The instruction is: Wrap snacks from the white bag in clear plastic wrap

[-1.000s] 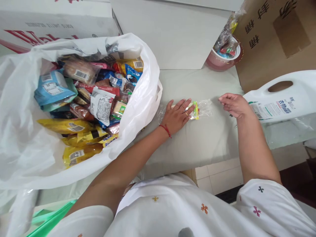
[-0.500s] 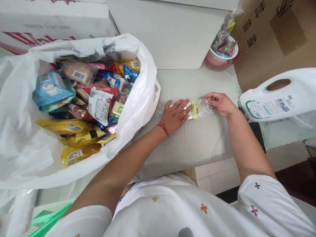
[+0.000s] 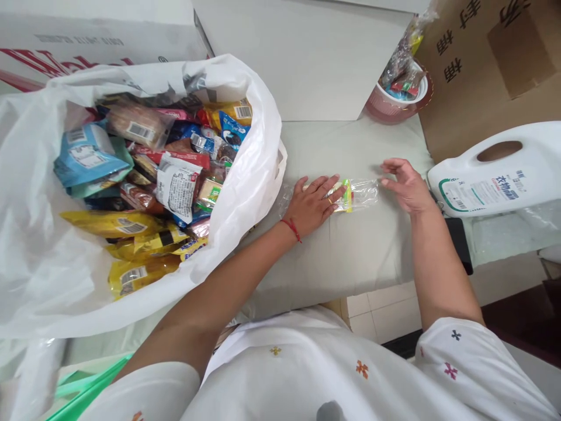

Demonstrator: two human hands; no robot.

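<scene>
My left hand [image 3: 312, 203] lies flat, fingers spread, over a clear plastic packet [image 3: 364, 195] on the table. A yellow-green and red snack wrapper [image 3: 348, 196] shows inside the packet; the rest of its contents is under my palm and fingers. Just past the packet's right end, my right hand [image 3: 407, 184] hovers with thumb and fingers parted, holding nothing. To the left stands a large white plastic bag [image 3: 258, 111], its mouth wide, full of several packaged snacks, among them a silver-white packet [image 3: 179, 186] and yellow packets [image 3: 118, 225].
A white laundry detergent jug [image 3: 504, 175] lies on the right, beside a dark phone-like object [image 3: 459, 245]. Behind are a pink-and-white tub [image 3: 397, 108] holding wrappers, a brown carton [image 3: 464, 105] and a white box [image 3: 298, 64]. The table's front edge runs near my body.
My right hand has let go of the packet's right end and moved a little to the right. The plastic there now lies flatter. My left hand stays in place.
</scene>
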